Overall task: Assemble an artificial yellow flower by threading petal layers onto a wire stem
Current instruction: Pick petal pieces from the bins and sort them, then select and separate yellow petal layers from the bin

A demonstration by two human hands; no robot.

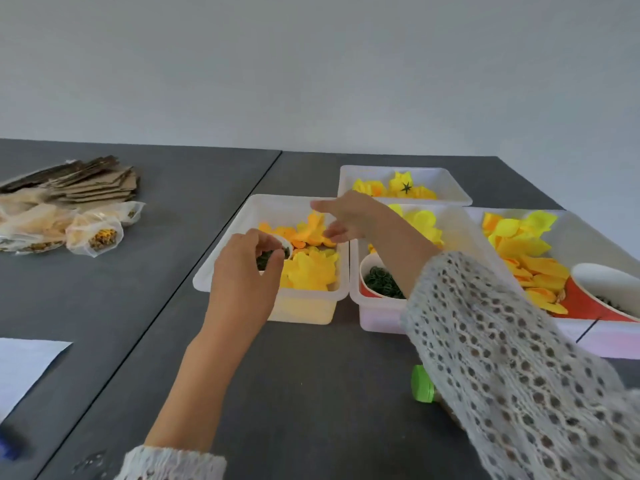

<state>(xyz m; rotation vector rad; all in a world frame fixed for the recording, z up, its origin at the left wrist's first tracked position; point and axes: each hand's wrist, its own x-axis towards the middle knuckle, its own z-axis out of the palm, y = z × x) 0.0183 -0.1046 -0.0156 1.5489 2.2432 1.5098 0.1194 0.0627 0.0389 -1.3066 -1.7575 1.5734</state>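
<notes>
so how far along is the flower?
Done: finished-looking flowers lie in the far bin. In hand: left hand is at a small cup of green bits in the near-left bin; right hand reaches over the petals, fingers extended, holding nothing visible. Left: no wire stem in view, no layers threaded yet.

Yellow and orange fabric petal layers [313, 268] lay heaped in a translucent white bin [221, 271] on the tabletop, beside a small cup of dark green pieces [266, 258] at its left end. More yellow petals [424, 225] filled the neighbouring bin, where a red paper cup of green rings [381, 282] stood. Finished yellow blooms [401, 188] rested in the far bin.
</notes>
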